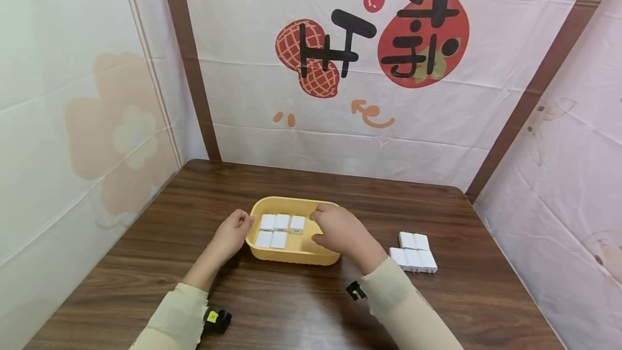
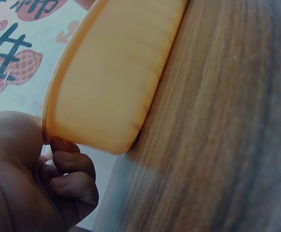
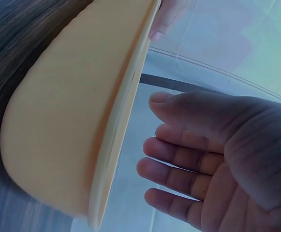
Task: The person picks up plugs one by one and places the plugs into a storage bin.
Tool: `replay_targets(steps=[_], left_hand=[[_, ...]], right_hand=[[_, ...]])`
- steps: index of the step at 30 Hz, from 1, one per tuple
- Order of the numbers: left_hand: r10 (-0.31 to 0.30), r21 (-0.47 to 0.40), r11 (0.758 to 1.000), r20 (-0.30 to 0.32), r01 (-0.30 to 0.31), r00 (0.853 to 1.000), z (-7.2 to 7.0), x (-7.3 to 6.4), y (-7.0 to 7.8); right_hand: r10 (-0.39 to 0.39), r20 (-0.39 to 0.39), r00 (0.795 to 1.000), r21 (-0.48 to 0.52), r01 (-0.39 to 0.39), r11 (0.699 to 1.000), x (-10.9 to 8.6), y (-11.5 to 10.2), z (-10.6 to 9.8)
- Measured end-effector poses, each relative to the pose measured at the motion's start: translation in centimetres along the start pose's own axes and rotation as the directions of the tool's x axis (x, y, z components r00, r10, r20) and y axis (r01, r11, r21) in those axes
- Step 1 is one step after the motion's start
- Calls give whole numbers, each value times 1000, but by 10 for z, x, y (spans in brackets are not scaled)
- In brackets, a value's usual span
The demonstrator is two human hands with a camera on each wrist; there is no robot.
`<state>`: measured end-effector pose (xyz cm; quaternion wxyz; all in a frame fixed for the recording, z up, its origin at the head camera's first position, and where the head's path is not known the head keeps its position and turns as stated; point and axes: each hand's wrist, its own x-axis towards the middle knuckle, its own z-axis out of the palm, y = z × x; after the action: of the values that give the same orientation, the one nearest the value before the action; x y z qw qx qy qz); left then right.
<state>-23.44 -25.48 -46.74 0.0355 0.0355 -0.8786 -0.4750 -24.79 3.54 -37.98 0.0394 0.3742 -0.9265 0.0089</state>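
A yellow plastic basin [image 1: 294, 257] sits on the table in the head view. Inside it, toward its left side, several white charger plugs [image 1: 278, 240] lie in two rows. My left hand [image 1: 234, 234] pinches the basin's left rim, with the thumb over the edge and the other fingers curled in the left wrist view. Over the basin's right side hovers my right hand [image 1: 340, 228], its thumb and fingers spread apart. The right wrist view shows nothing between those fingers [image 3: 171, 157], which are just beyond the rim.
Farther right on the brown wooden table [image 1: 301, 307], several more white charger plugs [image 1: 413, 257] lie in two touching rows, metal prongs showing. Printed white cloth [image 1: 252, 85] hangs behind the table and along both sides.
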Motion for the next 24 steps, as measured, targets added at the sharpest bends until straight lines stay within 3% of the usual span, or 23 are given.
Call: replay_targets(steps=[24], left_hand=[[-15,-8,1000,5,15,1000,1,2,-1]], right_hand=[[-50,-92,995,-73,43,996,-39,7,9]])
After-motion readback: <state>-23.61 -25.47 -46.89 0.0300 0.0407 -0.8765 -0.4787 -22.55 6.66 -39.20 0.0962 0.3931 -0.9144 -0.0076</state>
